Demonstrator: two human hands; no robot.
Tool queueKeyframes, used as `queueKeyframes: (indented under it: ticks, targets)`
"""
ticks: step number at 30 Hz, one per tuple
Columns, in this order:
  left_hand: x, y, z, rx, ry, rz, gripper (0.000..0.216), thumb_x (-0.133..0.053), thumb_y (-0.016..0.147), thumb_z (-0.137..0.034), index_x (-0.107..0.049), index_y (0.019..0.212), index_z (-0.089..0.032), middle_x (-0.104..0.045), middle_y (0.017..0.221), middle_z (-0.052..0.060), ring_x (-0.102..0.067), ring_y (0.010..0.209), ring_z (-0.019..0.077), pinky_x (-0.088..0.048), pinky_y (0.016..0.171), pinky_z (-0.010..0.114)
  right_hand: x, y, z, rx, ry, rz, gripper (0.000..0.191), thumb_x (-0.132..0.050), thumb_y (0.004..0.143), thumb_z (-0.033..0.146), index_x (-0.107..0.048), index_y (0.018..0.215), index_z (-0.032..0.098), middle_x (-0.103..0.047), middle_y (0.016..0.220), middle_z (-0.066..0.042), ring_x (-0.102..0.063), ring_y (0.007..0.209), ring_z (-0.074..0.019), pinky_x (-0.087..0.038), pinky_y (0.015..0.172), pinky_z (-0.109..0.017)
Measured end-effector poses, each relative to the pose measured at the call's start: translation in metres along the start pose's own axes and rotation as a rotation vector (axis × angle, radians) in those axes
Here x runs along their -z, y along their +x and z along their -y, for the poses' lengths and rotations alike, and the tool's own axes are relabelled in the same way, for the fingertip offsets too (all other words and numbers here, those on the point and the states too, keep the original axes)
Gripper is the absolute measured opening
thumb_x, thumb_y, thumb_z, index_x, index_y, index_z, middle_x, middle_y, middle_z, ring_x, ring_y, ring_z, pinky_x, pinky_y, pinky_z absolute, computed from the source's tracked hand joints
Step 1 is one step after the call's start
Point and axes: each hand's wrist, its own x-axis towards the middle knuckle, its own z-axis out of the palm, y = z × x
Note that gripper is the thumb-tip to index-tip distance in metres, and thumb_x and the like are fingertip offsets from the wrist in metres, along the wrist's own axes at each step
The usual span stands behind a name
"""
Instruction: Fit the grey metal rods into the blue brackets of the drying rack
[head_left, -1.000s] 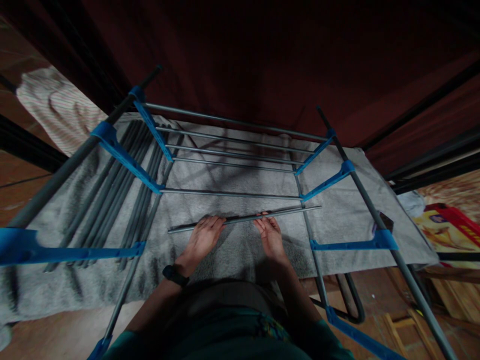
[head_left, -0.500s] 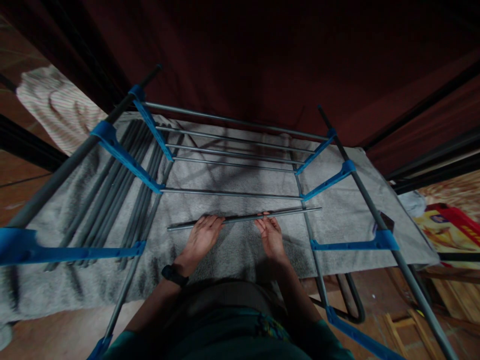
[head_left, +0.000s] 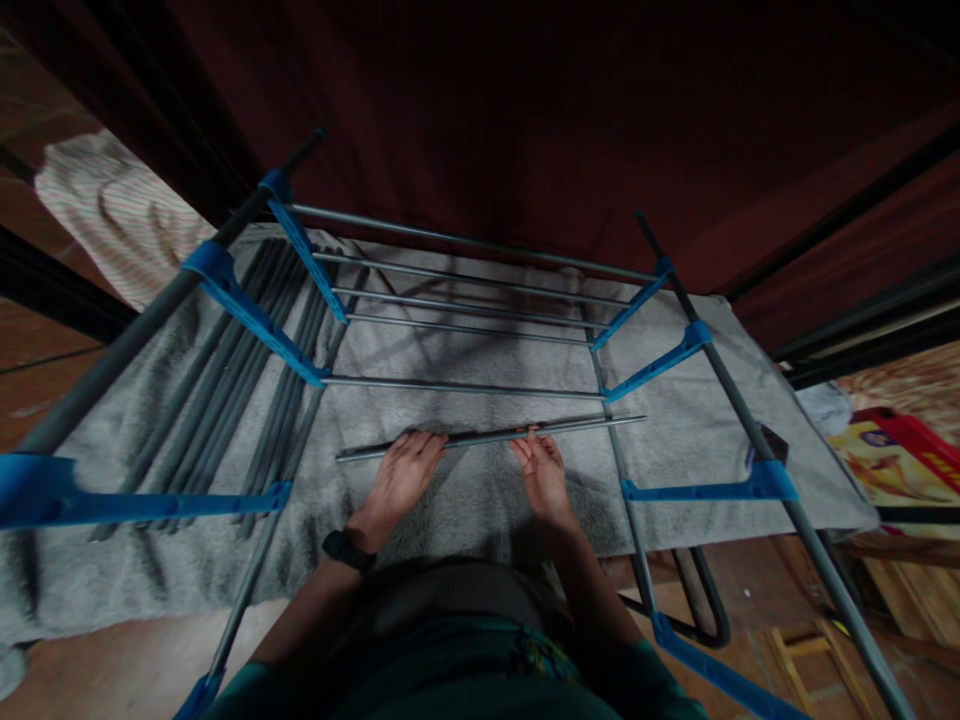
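L hand (head_left: 409, 472) closed over 1 slim, straight grey tube (head_left: 484, 438); R hand (head_left: 541, 475) holds same tube w/ fingertips. Tube is nearer the wearer than the 5 thin metal-look crossbars (head_left: 465, 387), R end overlapping an upright (head_left: 619, 455) in view. 8 blue plastic brackets (head_left: 259, 335) visible, 4 per side. Loose grey tubes (head_left: 217, 400) at L, approx. 2 bunches, can't count. Fuzzy, creased grey blanket (head_left: 465, 510) underneath.

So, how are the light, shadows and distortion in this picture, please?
In the head view, light is dim, the red backdrop nearly black at top; same view, soft shadows lie on the grey cloth; same view, the leftmost blue bracket looks stretched.
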Motion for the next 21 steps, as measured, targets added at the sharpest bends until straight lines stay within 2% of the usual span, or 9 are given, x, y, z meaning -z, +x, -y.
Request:
queueKeyframes:
  ticks: [8, 17, 21]
  targets:
    - [-0.003, -0.002, 0.005, 0.02, -0.022, -0.023, 0.03, -0.041, 0.099, -0.029, -0.067, 0.112, -0.021, -0.072, 0.101, 0.01, -0.066, 0.095, 0.0242, -0.048, 0.092, 0.042, -0.002, -0.002, 0.003, 0.004, -0.008, -0.023, 0.014, -0.075, 0.077, 0.025, -0.067, 0.089, 0.024, -0.074, 0.097, 0.0, -0.069, 0.096, -0.0156, -0.053, 0.097, -0.038]
    - [0.0, -0.008, 0.015, 0.037, -0.013, -0.011, 0.031, -0.042, 0.099, -0.029, -0.066, 0.117, -0.022, -0.071, 0.101, 0.01, -0.064, 0.096, 0.0257, -0.048, 0.089, 0.044, -0.002, -0.001, 0.005, 0.038, 0.004, -0.049, 0.01, -0.073, 0.078, 0.026, -0.063, 0.079, 0.024, -0.074, 0.098, -0.001, -0.069, 0.096, -0.0165, -0.052, 0.1, -0.039]
    - [0.0, -0.009, 0.019, 0.033, 0.019, -0.01, 0.034, -0.039, 0.1, -0.031, -0.066, 0.117, -0.019, -0.07, 0.101, 0.01, -0.064, 0.097, 0.0258, -0.048, 0.09, 0.044, -0.001, 0.0, 0.005, 0.05, 0.007, -0.068, 0.012, -0.074, 0.078, 0.029, -0.063, 0.081, 0.025, -0.074, 0.097, 0.0, -0.07, 0.097, -0.0168, -0.053, 0.099, -0.039]
